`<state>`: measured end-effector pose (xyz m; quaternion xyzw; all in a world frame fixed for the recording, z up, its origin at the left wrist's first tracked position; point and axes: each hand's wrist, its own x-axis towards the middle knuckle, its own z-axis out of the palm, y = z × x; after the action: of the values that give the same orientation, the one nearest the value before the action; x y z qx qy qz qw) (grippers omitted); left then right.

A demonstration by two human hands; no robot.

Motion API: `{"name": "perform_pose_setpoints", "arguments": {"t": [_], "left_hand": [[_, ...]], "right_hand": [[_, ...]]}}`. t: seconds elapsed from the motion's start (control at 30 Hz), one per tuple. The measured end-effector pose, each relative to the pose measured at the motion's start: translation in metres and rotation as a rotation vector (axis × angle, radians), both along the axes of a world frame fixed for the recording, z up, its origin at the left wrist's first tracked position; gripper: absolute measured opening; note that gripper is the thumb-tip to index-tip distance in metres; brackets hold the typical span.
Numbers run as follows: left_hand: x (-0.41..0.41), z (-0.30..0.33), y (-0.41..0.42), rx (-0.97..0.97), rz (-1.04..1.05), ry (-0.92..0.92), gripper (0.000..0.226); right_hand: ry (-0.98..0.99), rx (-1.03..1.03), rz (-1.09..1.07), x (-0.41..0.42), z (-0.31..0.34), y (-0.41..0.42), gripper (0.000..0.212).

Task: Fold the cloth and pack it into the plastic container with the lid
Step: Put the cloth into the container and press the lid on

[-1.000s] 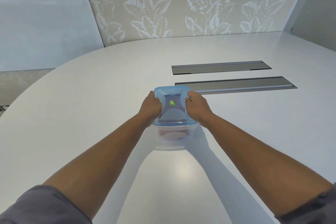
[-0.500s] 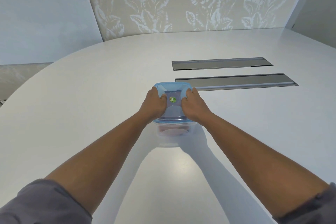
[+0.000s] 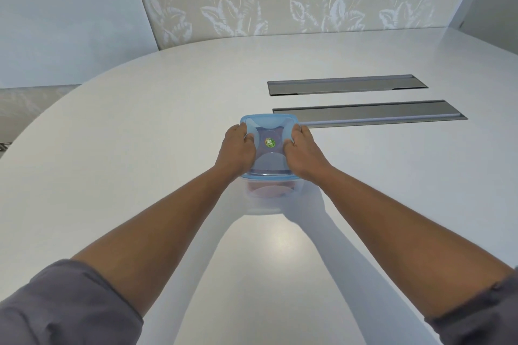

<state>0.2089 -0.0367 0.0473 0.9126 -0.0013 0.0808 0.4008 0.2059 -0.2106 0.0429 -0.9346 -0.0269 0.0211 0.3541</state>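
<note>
Pressing down with both hands, I have my left hand [image 3: 236, 148] on the left half of the blue lid [image 3: 269, 158] and my right hand [image 3: 301, 152] on the right half, fingers bent over its top, the green sticker [image 3: 270, 142] showing between them. The lid sits on the clear plastic container [image 3: 269, 196], which stands on the white worktop [image 3: 140, 148] just beside the nearer of two metal panels [image 3: 370, 113] — something reddish, likely the cloth [image 3: 267, 190], shows dimly through its front wall.
</note>
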Motion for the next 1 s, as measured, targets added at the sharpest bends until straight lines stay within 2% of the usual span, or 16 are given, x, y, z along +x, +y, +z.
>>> {"name": "perform_pose_setpoints", "arguments": {"t": [0.1, 0.2, 0.33, 0.4, 0.47, 0.57, 0.63, 0.73, 0.83, 0.93, 1.0], "left_hand": [[-0.002, 0.0, 0.001, -0.018, -0.002, -0.017, 0.032], [-0.007, -0.004, 0.004, -0.067, -0.006, -0.079, 0.019], [-0.007, -0.008, 0.006, -0.091, -0.02, -0.102, 0.024], [-0.003, -0.009, 0.007, -0.002, -0.08, -0.002, 0.043], [0.001, -0.008, 0.01, 0.193, -0.133, 0.1, 0.062], [0.006, -0.005, 0.01, 0.529, -0.177, 0.065, 0.072], [0.009, -0.001, 0.008, 0.632, -0.204, 0.011, 0.073], [0.017, 0.009, 0.005, 0.671, -0.202, -0.071, 0.054], [0.022, 0.018, -0.004, 0.635, -0.119, -0.075, 0.038], [0.026, 0.01, -0.011, 0.631, -0.097, -0.043, 0.044], [0.029, 0.007, -0.009, 0.603, -0.135, 0.037, 0.054]], "right_hand": [[-0.009, -0.004, 0.008, 0.0, -0.001, 0.0, 0.061], [-0.015, -0.008, 0.012, -0.001, -0.001, 0.0, 0.06], [-0.008, -0.026, 0.018, -0.001, -0.001, 0.0, 0.062], [-0.001, -0.078, 0.03, 0.0, -0.001, 0.0, 0.061], [0.001, -0.171, 0.068, 0.002, 0.0, 0.0, 0.06], [-0.006, -0.24, 0.086, 0.004, 0.0, 0.0, 0.065], [-0.006, -0.308, 0.103, 0.005, 0.001, -0.001, 0.07], [-0.066, -0.421, 0.087, 0.014, 0.006, -0.001, 0.072], [-0.112, -0.477, 0.055, 0.025, 0.012, 0.003, 0.068], [-0.131, -0.423, 0.042, 0.032, 0.006, 0.004, 0.065], [-0.053, -0.328, 0.047, 0.036, 0.002, 0.003, 0.073]]}}
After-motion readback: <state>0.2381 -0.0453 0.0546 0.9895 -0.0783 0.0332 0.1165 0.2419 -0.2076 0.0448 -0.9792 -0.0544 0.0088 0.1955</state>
